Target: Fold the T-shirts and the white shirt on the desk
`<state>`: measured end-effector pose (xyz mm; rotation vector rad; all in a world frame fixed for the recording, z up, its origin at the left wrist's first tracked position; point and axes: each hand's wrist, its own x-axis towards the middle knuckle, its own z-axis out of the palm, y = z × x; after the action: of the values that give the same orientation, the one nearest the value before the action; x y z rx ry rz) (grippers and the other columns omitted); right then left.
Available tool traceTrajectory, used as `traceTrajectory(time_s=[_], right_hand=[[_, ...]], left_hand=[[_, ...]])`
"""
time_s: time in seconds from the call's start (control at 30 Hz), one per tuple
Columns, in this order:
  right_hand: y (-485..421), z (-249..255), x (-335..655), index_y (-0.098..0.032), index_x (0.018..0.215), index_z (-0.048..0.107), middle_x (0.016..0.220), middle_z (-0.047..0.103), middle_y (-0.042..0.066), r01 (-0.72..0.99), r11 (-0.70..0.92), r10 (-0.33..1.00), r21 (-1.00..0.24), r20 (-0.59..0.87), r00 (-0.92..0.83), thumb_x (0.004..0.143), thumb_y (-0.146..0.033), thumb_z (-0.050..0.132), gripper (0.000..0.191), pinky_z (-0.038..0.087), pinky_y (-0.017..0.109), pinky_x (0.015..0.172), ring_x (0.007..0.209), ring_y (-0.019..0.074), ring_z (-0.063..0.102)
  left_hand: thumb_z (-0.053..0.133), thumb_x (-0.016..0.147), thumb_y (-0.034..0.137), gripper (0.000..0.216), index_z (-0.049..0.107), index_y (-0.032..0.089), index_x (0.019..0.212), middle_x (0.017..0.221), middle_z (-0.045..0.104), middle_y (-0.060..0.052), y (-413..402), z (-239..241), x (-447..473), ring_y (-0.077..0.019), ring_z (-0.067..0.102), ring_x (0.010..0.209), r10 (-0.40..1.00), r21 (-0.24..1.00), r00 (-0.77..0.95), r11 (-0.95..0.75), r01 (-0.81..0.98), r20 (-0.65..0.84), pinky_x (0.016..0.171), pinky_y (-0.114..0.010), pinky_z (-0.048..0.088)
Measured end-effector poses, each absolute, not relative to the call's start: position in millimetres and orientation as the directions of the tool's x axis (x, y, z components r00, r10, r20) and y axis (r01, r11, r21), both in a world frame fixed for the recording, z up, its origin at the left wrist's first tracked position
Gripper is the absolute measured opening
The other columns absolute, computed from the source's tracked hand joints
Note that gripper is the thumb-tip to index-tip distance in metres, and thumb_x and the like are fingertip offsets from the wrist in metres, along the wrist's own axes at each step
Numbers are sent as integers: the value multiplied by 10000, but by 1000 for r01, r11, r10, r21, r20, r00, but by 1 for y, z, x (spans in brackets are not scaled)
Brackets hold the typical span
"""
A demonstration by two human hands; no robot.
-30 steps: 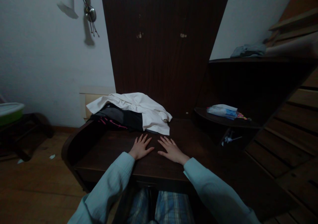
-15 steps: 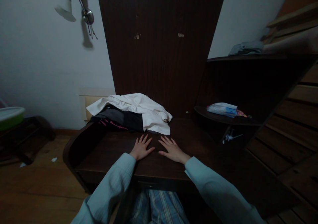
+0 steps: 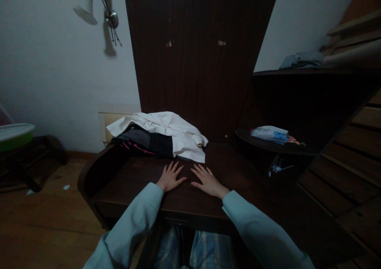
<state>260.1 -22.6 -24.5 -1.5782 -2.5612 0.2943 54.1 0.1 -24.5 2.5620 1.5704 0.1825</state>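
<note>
My left hand (image 3: 170, 177) and my right hand (image 3: 207, 180) lie flat, palms down, on the dark wooden desk (image 3: 244, 173), fingers spread and holding nothing. Just beyond my fingertips sits a pile of clothes: a white garment (image 3: 175, 132) draped over dark clothing with pink marks (image 3: 139, 142). Both arms wear light blue sleeves.
A tall dark panel (image 3: 196, 58) rises behind the desk. A small shelf at the right holds a blue and white packet (image 3: 270, 134). Folded cloth (image 3: 300, 59) lies on the upper shelf. A wall lamp (image 3: 99, 10) hangs at upper left. A green tub (image 3: 14, 136) stands far left.
</note>
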Motion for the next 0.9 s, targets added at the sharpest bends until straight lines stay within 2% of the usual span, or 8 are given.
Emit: traceTrajectory(time_s=[0.9], right_hand=[[-21, -27, 260, -224, 1361, 241, 1447, 147, 57, 862, 435, 895, -263, 14, -447, 790, -640, 263, 706, 57, 442, 1054, 1328, 218, 75]], left_hand=[[328, 792, 590, 640, 322, 235, 1326, 1428, 221, -93, 0, -26, 53, -303, 113, 1316, 890, 248, 450, -453, 856, 74, 1023, -525, 118]])
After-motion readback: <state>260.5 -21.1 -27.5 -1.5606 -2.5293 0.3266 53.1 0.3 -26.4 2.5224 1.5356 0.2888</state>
